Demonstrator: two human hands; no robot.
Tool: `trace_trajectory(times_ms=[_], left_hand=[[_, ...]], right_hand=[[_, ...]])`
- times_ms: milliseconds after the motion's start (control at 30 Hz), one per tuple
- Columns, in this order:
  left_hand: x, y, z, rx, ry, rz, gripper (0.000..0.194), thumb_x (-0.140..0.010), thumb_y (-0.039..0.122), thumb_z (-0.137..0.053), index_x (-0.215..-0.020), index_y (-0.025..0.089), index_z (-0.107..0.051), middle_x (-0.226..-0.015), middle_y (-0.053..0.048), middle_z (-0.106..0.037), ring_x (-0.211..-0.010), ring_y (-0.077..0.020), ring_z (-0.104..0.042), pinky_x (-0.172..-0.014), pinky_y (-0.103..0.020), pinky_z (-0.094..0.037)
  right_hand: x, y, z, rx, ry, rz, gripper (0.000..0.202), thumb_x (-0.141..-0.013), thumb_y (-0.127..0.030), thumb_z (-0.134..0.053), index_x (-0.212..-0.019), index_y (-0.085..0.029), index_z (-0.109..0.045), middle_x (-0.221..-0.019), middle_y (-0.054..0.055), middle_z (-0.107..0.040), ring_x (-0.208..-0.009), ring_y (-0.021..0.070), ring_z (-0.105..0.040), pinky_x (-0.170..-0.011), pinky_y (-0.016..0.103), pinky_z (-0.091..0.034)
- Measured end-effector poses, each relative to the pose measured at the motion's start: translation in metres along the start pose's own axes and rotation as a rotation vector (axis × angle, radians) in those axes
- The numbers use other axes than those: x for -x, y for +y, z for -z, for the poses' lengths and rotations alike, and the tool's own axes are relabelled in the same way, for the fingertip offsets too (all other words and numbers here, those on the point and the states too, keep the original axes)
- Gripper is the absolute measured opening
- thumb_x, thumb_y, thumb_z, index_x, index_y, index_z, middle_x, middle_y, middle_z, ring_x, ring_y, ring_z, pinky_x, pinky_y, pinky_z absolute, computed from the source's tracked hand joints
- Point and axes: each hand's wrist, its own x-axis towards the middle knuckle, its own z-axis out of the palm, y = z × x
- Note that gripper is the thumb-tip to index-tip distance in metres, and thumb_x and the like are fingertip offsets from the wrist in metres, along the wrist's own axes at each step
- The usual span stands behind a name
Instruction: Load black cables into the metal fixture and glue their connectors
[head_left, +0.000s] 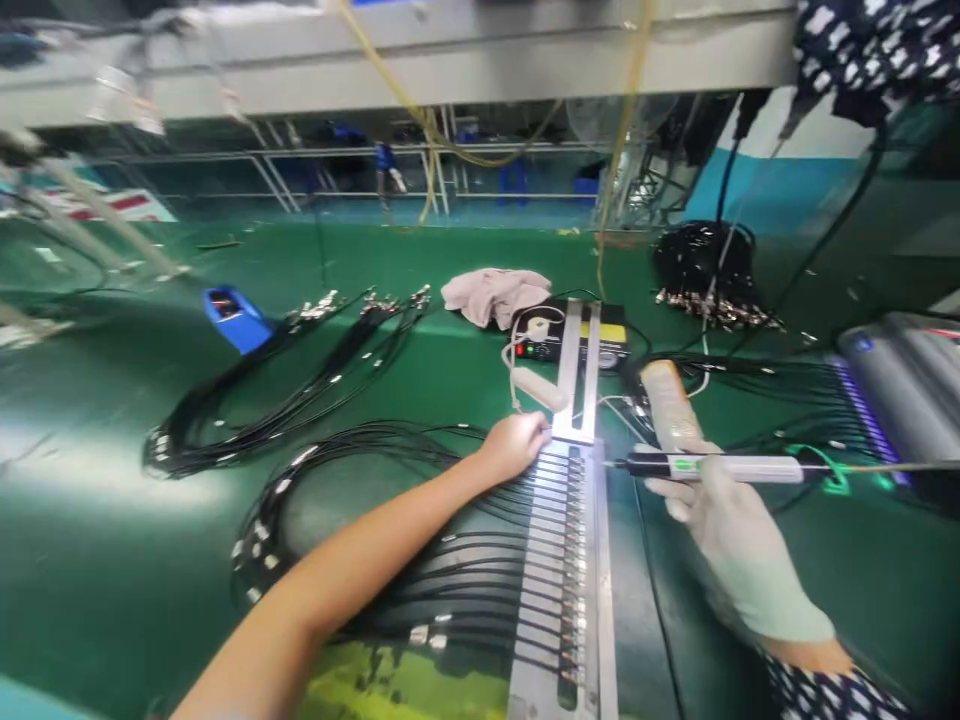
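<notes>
My left hand (514,443), bare, reaches to the upper end of a long metal fixture (525,620). Its fingers are curled together at the fixture's left edge; what they pinch is hidden. A row of black cables (480,600) lies across the fixture, their metal-tipped ends lined up along its slot. My right hand (724,520), in a white glove, is wrapped round an electric screwdriver (757,468) held level. Its thin tip points left, close to the fixture's right side near the top of the row. A slotted metal bracket (576,370) extends beyond the fixture.
A black control box (615,335) and a crumpled cloth (495,295) sit behind the fixture. Bundled black cables (195,410) and a blue holder (236,318) lie left. Another cable coil (697,265) and a grey device with purple light (907,390) are right. Yellow cords (431,125) hang overhead.
</notes>
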Motion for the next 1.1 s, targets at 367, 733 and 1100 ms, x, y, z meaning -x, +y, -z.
trace_trajectory(times_ms=[367,733,1100], left_hand=[[0.016,-0.003,-0.01,-0.003,0.077,-0.009,0.013,-0.093,0.024,-0.047,-0.093,0.017,-0.058,-0.075,-0.001,-0.06,-0.071,-0.0165,-0.056,-0.072,-0.028,-0.044],[0.018,-0.005,-0.013,-0.069,0.12,-0.121,0.016,-0.095,0.023,-0.043,-0.089,0.017,-0.056,-0.083,-0.005,-0.062,-0.079,-0.0176,-0.057,-0.073,-0.029,-0.046],[0.02,-0.008,-0.017,-0.101,0.121,-0.186,0.02,-0.095,0.021,-0.041,-0.104,0.015,-0.058,-0.092,-0.01,-0.066,-0.087,-0.0231,-0.061,-0.081,-0.038,-0.05]], right_hand=[[0.011,0.025,-0.021,0.079,-0.106,-0.03,0.016,-0.091,-0.032,-0.065,-0.106,-0.027,-0.066,-0.115,0.005,-0.068,-0.103,0.0242,-0.067,-0.085,0.038,-0.061],[0.015,0.011,-0.024,0.252,-0.173,0.183,0.017,-0.09,-0.023,-0.065,-0.106,-0.026,-0.064,-0.116,0.005,-0.071,-0.098,0.0231,-0.071,-0.086,0.037,-0.062],[0.013,0.015,-0.025,0.251,-0.184,0.233,0.018,-0.087,-0.016,-0.068,-0.105,-0.018,-0.065,-0.117,0.008,-0.07,-0.099,0.0216,-0.071,-0.089,0.032,-0.061]])
